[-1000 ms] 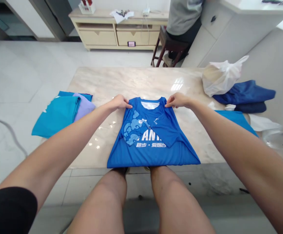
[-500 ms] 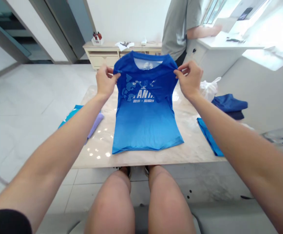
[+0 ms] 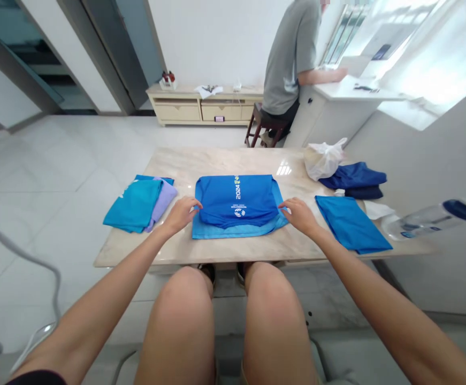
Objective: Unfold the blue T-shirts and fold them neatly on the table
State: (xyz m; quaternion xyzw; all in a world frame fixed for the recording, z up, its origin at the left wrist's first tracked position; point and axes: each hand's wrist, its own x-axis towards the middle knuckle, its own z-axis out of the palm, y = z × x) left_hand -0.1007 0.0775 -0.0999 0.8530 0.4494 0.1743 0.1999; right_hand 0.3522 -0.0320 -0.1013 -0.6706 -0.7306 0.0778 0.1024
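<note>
A blue T-shirt (image 3: 252, 203) lies on the table, doubled over so its darker upper part covers the lighter lower part. A strip of the light blue hem shows along the near side, and "2024" is printed on the upturned face. At the shirt's left edge, my left hand (image 3: 183, 212) is closed, thumb and fingertips on the fabric. My right hand (image 3: 298, 214) pinches the opposite edge in the same way. To the left lies a folded teal garment (image 3: 134, 206) over a purple one (image 3: 164, 200). Another folded blue garment (image 3: 351, 223) lies to the right.
The marble-look table (image 3: 168, 251) spans the space before my knees. At its right are a white plastic bag (image 3: 324, 159), dark blue clothing (image 3: 357, 179) and a clear bottle (image 3: 429, 220) lying down. Beyond, a person (image 3: 287, 64) sits on a stool (image 3: 262, 122) at a white counter.
The T-shirt was held up by its shoulders, front print facing me. Both hands have come down toward me, and its upper half now lies folded over the lower half.
</note>
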